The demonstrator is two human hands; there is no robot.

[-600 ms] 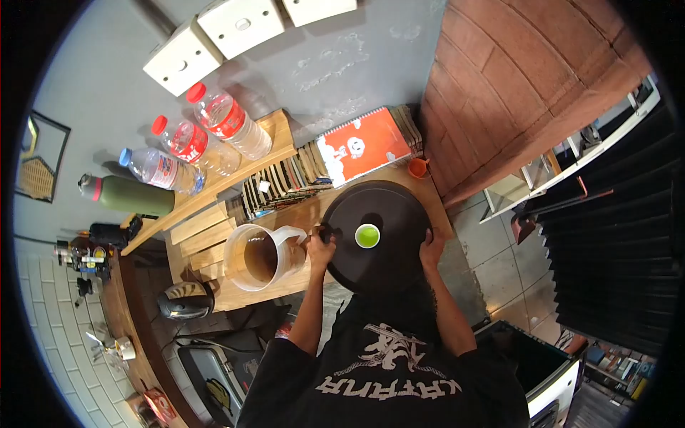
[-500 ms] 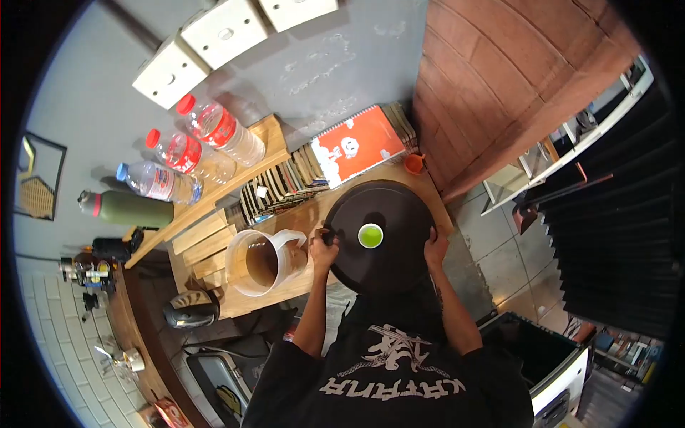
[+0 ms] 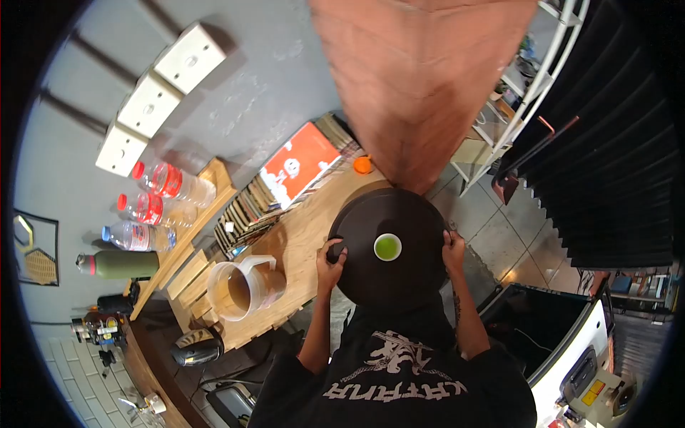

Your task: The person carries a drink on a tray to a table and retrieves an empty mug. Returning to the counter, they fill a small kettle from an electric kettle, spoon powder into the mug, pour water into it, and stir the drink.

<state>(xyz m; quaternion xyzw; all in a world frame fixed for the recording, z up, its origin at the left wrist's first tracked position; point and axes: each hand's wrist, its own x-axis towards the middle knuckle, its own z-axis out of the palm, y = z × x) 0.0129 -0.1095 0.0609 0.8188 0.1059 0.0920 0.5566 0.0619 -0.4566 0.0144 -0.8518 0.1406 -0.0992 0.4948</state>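
Tray (image 3: 391, 285), round and equally wide every way, faces upward before the black shirt (image 3: 399, 371) in the head view. The left hand (image 3: 331, 262) grasps its left rim, the right hand (image 3: 453, 251) the opposite rim. Near its middle a white cup (image 3: 387, 247), green inside, stands upright, mouth up.

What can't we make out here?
All in the head view:
- Tray underside: hidden by its top.
- Parts of the left hand and right hand beneath it: hidden by the tray.
- Cup base: hidden by its rim and contents.
- Bottle labels' fine print: too small.
- Black shirt: cut off by the bottom edge.
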